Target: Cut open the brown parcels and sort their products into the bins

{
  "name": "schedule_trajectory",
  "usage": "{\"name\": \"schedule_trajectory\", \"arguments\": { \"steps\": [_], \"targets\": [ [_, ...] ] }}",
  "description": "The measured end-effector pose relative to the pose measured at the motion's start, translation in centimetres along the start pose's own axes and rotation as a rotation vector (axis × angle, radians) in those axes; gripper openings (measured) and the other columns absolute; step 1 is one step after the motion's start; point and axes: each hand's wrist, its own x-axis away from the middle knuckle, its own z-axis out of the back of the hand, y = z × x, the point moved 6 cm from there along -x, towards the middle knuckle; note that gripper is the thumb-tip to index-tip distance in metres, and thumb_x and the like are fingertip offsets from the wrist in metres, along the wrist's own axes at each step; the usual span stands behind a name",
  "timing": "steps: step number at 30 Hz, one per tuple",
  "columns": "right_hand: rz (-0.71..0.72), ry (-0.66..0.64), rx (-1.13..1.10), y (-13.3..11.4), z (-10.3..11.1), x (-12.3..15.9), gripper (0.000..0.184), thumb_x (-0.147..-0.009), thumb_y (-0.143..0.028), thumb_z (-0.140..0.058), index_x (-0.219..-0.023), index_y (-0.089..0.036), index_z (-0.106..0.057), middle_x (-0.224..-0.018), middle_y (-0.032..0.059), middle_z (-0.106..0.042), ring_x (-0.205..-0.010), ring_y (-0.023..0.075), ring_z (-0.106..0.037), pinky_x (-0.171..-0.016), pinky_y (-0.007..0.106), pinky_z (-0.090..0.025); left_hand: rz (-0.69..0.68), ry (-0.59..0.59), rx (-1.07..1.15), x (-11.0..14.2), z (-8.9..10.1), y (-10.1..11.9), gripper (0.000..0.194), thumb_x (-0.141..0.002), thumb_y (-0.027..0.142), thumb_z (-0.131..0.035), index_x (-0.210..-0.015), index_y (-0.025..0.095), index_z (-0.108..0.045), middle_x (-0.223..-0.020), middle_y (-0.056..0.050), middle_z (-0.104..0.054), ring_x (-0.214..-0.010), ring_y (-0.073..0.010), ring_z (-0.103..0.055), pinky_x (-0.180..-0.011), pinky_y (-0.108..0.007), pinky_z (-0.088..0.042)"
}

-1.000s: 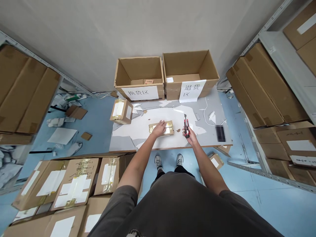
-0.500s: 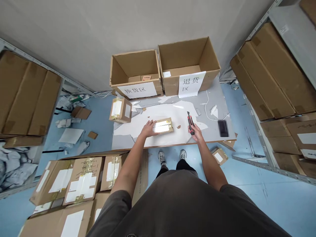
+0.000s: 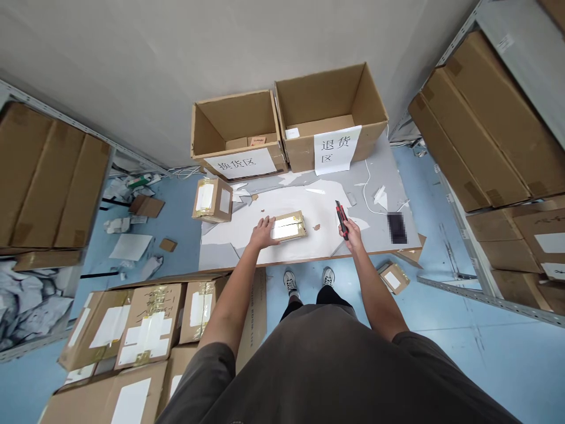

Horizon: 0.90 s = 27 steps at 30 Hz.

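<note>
Right hand [image 3: 352, 234]: cutter [image 3: 342, 221], blade [image 3: 338, 203] seemingly out

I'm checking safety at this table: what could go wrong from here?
The utility knife in the right hand seems to have its blade out; a slip could cut the bare left hand at the small taped box. The box might shift, with only that hand on it. The taller carton at the left edge of the table could be knocked off.

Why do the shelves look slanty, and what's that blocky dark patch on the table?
Head view: the shelves slant at both edges, probably from a wide lens tilted down; on the table, the dark patch is pixelated, hiding what it is.
</note>
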Motion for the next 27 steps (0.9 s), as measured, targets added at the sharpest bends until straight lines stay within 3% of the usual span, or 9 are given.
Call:
{"name": "schedule_trajectory", "arguments": {
  "steps": [3,6,12,16,19,22,25,27],
  "targets": [
    [-0.038,-0.072,-0.037,-0.5,-0.3,0.1,0.031,-0.085,-0.043,-0.084,-0.098,-0.025,-0.063,-0.077,-0.0008,-0.068,-0.060,0.0126,-0.056,-0.054,0.024,-0.048,0.018,0.064,0.004,0.8,0.4,0.6,0.121,-0.081,0.062,-0.083,-0.178,0.029,-0.018,-0.181,-0.018,-0.028,-0.165,-0.0428,-0.028,-0.128,-0.055,-0.036],
    [-0.076,-0.155,-0.064,-0.8,-0.3,0.4,0.034,-0.080,-0.036,-0.084,-0.108,-0.024,-0.068,-0.086,0.0010,-0.071,-0.068,0.0149,-0.061,-0.063,0.028,-0.054,0.085,0.125,0.016,1.7,0.4,1.5,0.117,-0.083,0.071,-0.078,-0.176,0.028,-0.022,-0.172,-0.021,-0.042,-0.155,-0.0443,-0.041,-0.123,-0.055,-0.040],
    [-0.115,-0.218,-0.038,-0.2,2.7,0.2,0.048,-0.070,-0.032,-0.092,-0.113,-0.023,-0.071,-0.100,0.0031,-0.077,-0.080,0.0171,-0.069,-0.075,0.030,-0.058,0.398,0.191,0.050,2.9,-1.3,4.4,0.116,-0.090,0.086,-0.057,-0.175,0.014,-0.025,-0.158,-0.032,-0.053,-0.139,-0.0492,-0.054,-0.113,-0.060,-0.044],
    [-0.125,-0.094,0.090,1.5,7.3,-0.9,0.058,-0.058,-0.033,-0.098,-0.107,-0.026,-0.067,-0.103,0.0043,-0.081,-0.087,0.0223,-0.075,-0.081,0.037,-0.060,0.562,0.202,0.158,2.9,-2.6,6.0,0.121,-0.090,0.089,-0.051,-0.176,0.009,-0.020,-0.159,-0.036,-0.049,-0.136,-0.0517,-0.058,-0.110,-0.060,-0.047],
    [-0.083,0.094,0.254,2.6,11.3,-2.0,0.053,-0.054,-0.038,-0.097,-0.092,-0.026,-0.064,-0.088,0.0026,-0.079,-0.083,0.0244,-0.075,-0.082,0.040,-0.059,0.584,0.213,0.225,2.8,-2.9,6.3,0.121,-0.089,0.091,-0.051,-0.176,0.012,-0.021,-0.159,-0.035,-0.050,-0.135,-0.0522,-0.059,-0.108,-0.060,-0.049],
    [-0.045,0.296,0.487,3.4,14.8,-2.9,0.041,-0.060,-0.045,-0.093,-0.086,-0.024,-0.069,-0.079,0.0039,-0.076,-0.083,0.0281,-0.072,-0.085,0.045,-0.059,0.576,0.194,0.277,3.2,-3.1,6.0,0.117,-0.091,0.090,-0.049,-0.175,0.014,-0.023,-0.159,-0.033,-0.051,-0.135,-0.0509,-0.060,-0.108,-0.059,-0.050],
    [-0.048,0.322,0.872,3.9,16.5,-3.6,0.034,-0.071,-0.052,-0.085,-0.086,-0.022,-0.077,-0.082,0.0101,-0.075,-0.091,0.0344,-0.071,-0.094,0.052,-0.056,0.544,0.202,0.311,3.6,-3.0,5.1,0.103,-0.099,0.083,-0.042,-0.173,0.014,-0.028,-0.158,-0.030,-0.053,-0.139,-0.0464,-0.059,-0.111,-0.054,-0.050],
    [0.006,0.385,1.119,3.5,16.9,-3.7,0.039,-0.080,-0.056,-0.078,-0.093,-0.019,-0.082,-0.097,0.0193,-0.076,-0.105,0.0397,-0.068,-0.100,0.055,-0.052,0.512,0.235,0.323,3.6,-2.7,4.3,0.091,-0.104,0.076,-0.039,-0.171,0.014,-0.033,-0.157,-0.028,-0.055,-0.141,-0.0437,-0.057,-0.113,-0.052,-0.049]
  ]
}}
